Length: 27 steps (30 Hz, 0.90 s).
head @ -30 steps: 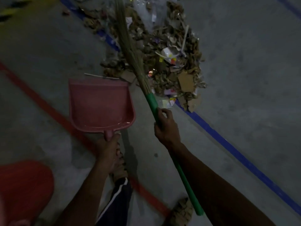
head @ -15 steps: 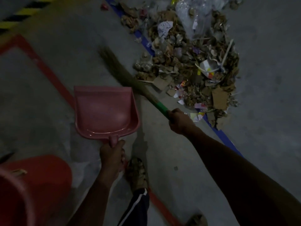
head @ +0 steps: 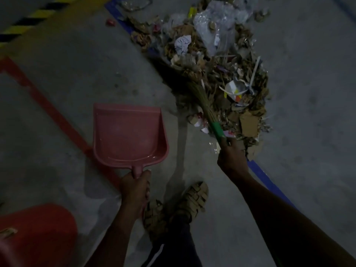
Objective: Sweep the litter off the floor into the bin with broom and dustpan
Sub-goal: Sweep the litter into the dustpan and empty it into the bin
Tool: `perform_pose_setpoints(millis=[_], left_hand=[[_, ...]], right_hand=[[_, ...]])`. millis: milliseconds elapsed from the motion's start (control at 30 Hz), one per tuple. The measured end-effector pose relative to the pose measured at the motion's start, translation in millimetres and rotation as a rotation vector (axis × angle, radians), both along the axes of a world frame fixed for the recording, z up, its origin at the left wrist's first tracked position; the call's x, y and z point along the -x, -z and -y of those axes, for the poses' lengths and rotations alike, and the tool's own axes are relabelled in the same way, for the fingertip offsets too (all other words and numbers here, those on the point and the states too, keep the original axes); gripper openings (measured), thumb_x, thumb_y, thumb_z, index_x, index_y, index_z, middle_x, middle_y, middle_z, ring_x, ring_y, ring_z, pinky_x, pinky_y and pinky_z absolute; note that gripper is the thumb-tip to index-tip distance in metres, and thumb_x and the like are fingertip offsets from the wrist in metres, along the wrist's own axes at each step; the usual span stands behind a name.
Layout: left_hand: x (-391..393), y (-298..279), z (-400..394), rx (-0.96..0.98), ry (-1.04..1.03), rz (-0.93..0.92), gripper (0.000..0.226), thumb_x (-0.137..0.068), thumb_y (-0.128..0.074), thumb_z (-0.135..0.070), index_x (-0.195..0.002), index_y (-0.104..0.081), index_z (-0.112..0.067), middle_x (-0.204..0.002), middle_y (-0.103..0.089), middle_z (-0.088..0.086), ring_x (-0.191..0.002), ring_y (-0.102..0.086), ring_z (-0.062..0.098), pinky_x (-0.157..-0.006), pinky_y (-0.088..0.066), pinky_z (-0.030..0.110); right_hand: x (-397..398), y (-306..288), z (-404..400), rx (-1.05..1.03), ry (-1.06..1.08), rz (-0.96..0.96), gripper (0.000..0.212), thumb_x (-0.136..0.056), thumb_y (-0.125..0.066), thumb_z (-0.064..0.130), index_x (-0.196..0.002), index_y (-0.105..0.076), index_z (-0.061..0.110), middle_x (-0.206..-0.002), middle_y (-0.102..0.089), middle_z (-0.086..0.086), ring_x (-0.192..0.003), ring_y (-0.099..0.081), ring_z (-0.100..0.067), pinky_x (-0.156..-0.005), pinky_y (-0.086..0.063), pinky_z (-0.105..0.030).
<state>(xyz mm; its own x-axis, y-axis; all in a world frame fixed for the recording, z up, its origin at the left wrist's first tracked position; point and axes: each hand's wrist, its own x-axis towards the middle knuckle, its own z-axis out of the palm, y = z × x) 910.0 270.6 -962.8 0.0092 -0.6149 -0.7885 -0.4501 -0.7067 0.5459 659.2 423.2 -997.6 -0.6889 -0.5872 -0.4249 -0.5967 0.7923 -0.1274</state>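
Note:
A pink dustpan (head: 127, 134) lies flat on the grey floor, with nothing in it. My left hand (head: 135, 186) grips its short handle from behind. My right hand (head: 231, 160) grips the green handle of a straw broom (head: 204, 105). The broom's bristles reach up and left into a big pile of litter (head: 221, 78): torn cardboard, crumpled paper, clear plastic. The pile sits to the right of the dustpan, a short gap apart. A red bin (head: 36, 234) shows at the bottom left corner.
A red floor line (head: 50, 110) runs diagonally under the dustpan's left side. A blue line (head: 267, 182) passes under the litter. Yellow-black hazard tape (head: 32, 18) marks the top left. My sandalled feet (head: 177, 207) stand between my arms.
The broom swung right, from above the dustpan into the left side of the pile. My right hand moved right with it. The dustpan stayed in my left hand's grip.

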Motion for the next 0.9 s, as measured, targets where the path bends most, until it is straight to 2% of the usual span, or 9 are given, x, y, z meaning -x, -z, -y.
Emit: perform_pose_setpoints(millis=[167,333,433,533,633,767,833,900], left_hand=[[23,4,7,0.028,0.107,-0.004,0.019,-0.091,-0.069,-0.020,-0.079,-0.061,-0.010,-0.047,-0.047,-0.003,-0.033,-0.039,0.012,-0.043,-0.033,0.020],[58,0,9,0.053,0.137,0.023,0.023,-0.089,-0.071,-0.024,-0.074,-0.058,-0.012,-0.047,-0.048,0.000,-0.031,-0.040,0.011,-0.042,-0.033,0.020],[78,-5,9,0.048,0.138,0.061,0.027,-0.088,-0.072,-0.022,-0.071,-0.056,-0.008,-0.042,-0.047,-0.002,-0.028,-0.039,0.010,-0.039,-0.032,0.019],[93,-11,14,0.048,0.131,0.058,0.029,-0.090,-0.073,-0.020,-0.070,-0.055,-0.007,-0.038,-0.046,-0.005,-0.026,-0.038,0.008,-0.036,-0.032,0.018],[106,-16,26,0.054,0.148,0.042,0.027,-0.091,-0.072,-0.019,-0.073,-0.056,-0.007,-0.037,-0.045,-0.006,-0.026,-0.038,0.008,-0.037,-0.032,0.017],[114,-13,55,0.057,0.136,0.020,0.029,-0.091,-0.073,-0.021,-0.071,-0.056,-0.008,-0.038,-0.046,-0.004,-0.027,-0.040,0.010,-0.044,-0.036,0.020],[117,-11,72,0.054,0.137,0.025,0.031,-0.092,-0.072,-0.023,-0.070,-0.055,-0.009,-0.039,-0.045,-0.005,-0.027,-0.040,0.008,-0.042,-0.035,0.019],[117,-7,91,0.064,0.145,0.046,0.032,-0.092,-0.072,-0.025,-0.071,-0.054,-0.009,-0.040,-0.046,-0.004,-0.027,-0.040,0.008,-0.037,-0.034,0.017]], right_hand=[[25,-13,-5,-0.019,0.120,-0.054,0.054,-0.092,-0.053,0.005,-0.144,-0.039,0.010,-0.130,-0.044,-0.023,-0.072,-0.055,-0.039,-0.053,-0.035,-0.035],[69,-18,-16,-0.045,0.326,-0.047,0.056,-0.093,-0.054,0.014,-0.145,-0.037,0.007,-0.128,-0.043,-0.023,-0.083,-0.060,-0.045,-0.062,-0.040,-0.038],[97,-23,-24,0.005,0.479,0.033,0.037,-0.088,-0.052,0.012,-0.123,-0.050,0.003,-0.113,-0.048,-0.024,-0.084,-0.056,-0.043,-0.069,-0.044,-0.040],[110,-23,-36,0.050,0.489,0.068,0.025,-0.091,-0.052,0.016,-0.108,-0.055,-0.002,-0.102,-0.054,-0.026,-0.071,-0.046,-0.032,-0.061,-0.035,-0.034],[109,-30,-43,0.119,0.447,0.046,0.028,-0.095,-0.051,0.018,-0.116,-0.056,-0.001,-0.105,-0.055,-0.023,-0.074,-0.043,-0.027,-0.062,-0.032,-0.030],[100,-45,-27,0.239,0.404,0.041,0.046,-0.095,-0.055,0.011,-0.139,-0.049,0.000,-0.124,-0.052,-0.025,-0.100,-0.055,-0.040,-0.072,-0.039,-0.031],[94,-46,-9,0.313,0.383,0.046,0.048,-0.095,-0.054,0.014,-0.140,-0.050,-0.002,-0.130,-0.051,-0.026,-0.103,-0.058,-0.040,-0.076,-0.038,-0.030],[87,-42,19,0.374,0.355,0.066,0.051,-0.093,-0.050,0.025,-0.135,-0.055,-0.004,-0.128,-0.055,-0.027,-0.100,-0.060,-0.040,-0.078,-0.042,-0.030]])
